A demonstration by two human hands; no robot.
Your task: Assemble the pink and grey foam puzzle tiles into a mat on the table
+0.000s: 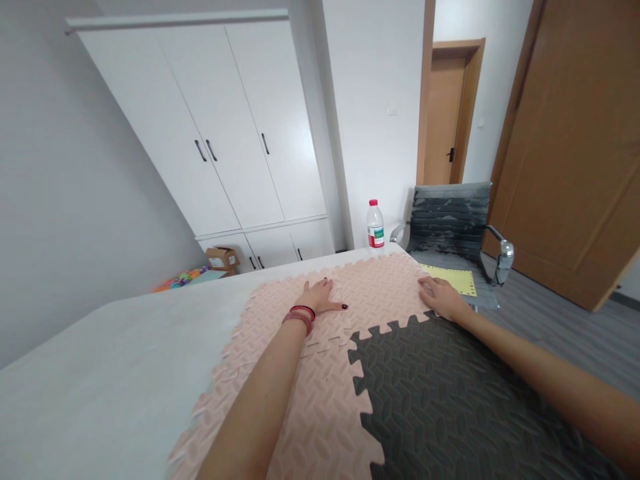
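Observation:
Several pink foam mat tiles [383, 287] with a raised leaf-like pattern lie on the white table, their toothed edges meeting. A dark grey foam tile [450, 393] fills the near right corner, its teeth meeting the pink ones along its far and left sides. My left hand [318, 298] rests flat on the pink tiles near a seam, fingers spread, with red bands on the wrist. At the right edge of the far pink tile is my right hand [443, 298], its fingers stretched over the tile's border. Its forearm passes over the dark tile.
A red-capped plastic bottle [375, 227] stands at the table's far right corner. Beyond the right edge, a yellow perforated sheet [457, 280] lies on a chair [453, 213]. Cardboard boxes [223, 259] and colourful items [183, 278] sit beyond the white table [115, 373].

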